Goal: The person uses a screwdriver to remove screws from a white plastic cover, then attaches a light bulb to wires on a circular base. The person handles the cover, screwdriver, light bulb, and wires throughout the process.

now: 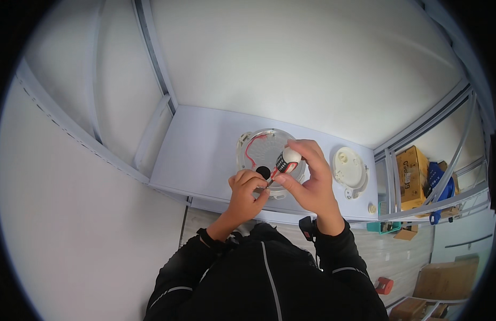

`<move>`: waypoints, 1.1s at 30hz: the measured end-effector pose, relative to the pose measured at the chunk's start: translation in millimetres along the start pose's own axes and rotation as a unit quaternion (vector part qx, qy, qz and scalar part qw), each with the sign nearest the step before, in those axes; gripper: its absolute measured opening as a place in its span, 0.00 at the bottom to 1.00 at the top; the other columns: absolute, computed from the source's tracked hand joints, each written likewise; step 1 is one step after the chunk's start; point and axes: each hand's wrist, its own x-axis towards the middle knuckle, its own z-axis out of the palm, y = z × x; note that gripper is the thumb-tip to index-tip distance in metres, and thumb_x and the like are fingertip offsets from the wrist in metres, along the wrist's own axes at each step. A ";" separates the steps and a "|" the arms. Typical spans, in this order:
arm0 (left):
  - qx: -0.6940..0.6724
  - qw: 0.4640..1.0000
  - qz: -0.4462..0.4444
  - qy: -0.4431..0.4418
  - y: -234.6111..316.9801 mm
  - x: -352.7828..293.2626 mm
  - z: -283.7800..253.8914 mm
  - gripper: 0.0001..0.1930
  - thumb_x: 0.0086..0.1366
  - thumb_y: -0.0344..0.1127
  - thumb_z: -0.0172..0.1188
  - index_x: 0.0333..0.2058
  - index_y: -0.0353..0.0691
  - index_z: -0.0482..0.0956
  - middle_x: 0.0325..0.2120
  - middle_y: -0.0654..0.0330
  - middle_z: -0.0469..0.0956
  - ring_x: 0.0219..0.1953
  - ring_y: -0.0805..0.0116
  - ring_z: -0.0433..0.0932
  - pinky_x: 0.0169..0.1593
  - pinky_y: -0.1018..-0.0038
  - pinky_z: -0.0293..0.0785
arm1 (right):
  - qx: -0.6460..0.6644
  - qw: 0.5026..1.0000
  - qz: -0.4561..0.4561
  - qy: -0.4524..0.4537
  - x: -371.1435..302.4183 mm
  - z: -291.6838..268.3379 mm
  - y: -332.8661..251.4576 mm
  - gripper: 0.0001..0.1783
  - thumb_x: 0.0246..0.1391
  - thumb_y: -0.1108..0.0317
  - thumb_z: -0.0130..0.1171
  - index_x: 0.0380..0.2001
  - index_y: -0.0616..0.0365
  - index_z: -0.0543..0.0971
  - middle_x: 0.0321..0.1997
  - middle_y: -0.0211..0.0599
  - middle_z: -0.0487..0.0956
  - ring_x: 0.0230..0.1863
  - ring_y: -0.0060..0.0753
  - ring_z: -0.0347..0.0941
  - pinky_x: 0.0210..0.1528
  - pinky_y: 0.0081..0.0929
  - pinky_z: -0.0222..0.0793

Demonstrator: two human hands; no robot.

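Note:
My right hand (316, 188) is closed round a screwdriver (288, 160) with a white, black and red handle. Its shaft slants down and left towards the fingertips of my left hand (244, 193). Those fingers are pinched together at the shaft's lower end; whatever small thing they grip is hidden. Beneath both hands lies a round, pale housing (271, 140) with a clear-looking face. A red wire (249, 152) curls across its left side, and a black disc (263, 172) sits near my left fingertips.
The work stands on a white table (191, 152) against a pale wall. To the right lies a white round cover (349, 163), with a small cream part (372, 208) near the table edge. Metal frame posts flank the table. Cardboard boxes (411, 174) and a teal basket (384, 227) stand beyond.

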 end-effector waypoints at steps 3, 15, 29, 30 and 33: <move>-0.007 1.000 -0.006 -0.002 -2.2 -1.1 0.5 0.09 0.55 0.30 0.73 0.34 0.46 0.82 0.41 0.67 0.81 0.51 0.64 0.75 0.55 0.61 0.57 | -0.001 0.999 0.035 0.025 -4.4 1.7 5.3 0.34 0.54 0.70 0.77 0.63 0.60 0.78 0.53 0.46 0.81 0.52 0.43 0.78 0.55 0.35 0.75; 0.049 0.997 -0.040 -0.046 11.2 7.8 -6.4 0.09 0.57 0.32 0.75 0.38 0.47 0.89 0.43 0.70 0.82 0.53 0.65 0.75 0.55 0.61 0.57 | 0.012 0.996 0.041 0.075 -14.2 -9.5 16.8 0.32 0.57 0.71 0.75 0.64 0.62 0.77 0.53 0.44 0.80 0.51 0.39 0.77 0.55 0.33 0.74; 0.062 0.997 -0.021 -0.040 16.4 15.6 -16.5 0.24 0.49 0.37 0.81 0.48 0.48 0.89 0.53 0.60 0.78 0.56 0.58 0.73 0.60 0.59 0.62 | -0.003 0.994 0.032 0.108 -23.8 -27.3 20.6 0.31 0.62 0.70 0.71 0.67 0.63 0.74 0.56 0.44 0.78 0.54 0.37 0.76 0.58 0.32 0.73; 0.076 0.997 -0.007 -0.030 13.1 16.3 -19.7 0.27 0.48 0.38 0.82 0.50 0.48 0.88 0.54 0.59 0.77 0.57 0.56 0.72 0.61 0.58 0.62 | -0.001 0.993 0.031 0.112 -24.5 -27.7 20.5 0.32 0.63 0.70 0.71 0.67 0.64 0.73 0.56 0.45 0.78 0.54 0.37 0.76 0.58 0.33 0.73; 0.097 0.995 0.008 -0.005 1.0 19.7 -32.3 0.35 0.44 0.39 0.84 0.54 0.46 0.85 0.57 0.57 0.75 0.61 0.53 0.71 0.64 0.55 0.64 | 0.009 0.992 0.032 0.122 -26.0 -27.6 20.3 0.32 0.64 0.70 0.70 0.68 0.64 0.72 0.57 0.46 0.77 0.55 0.38 0.76 0.59 0.34 0.73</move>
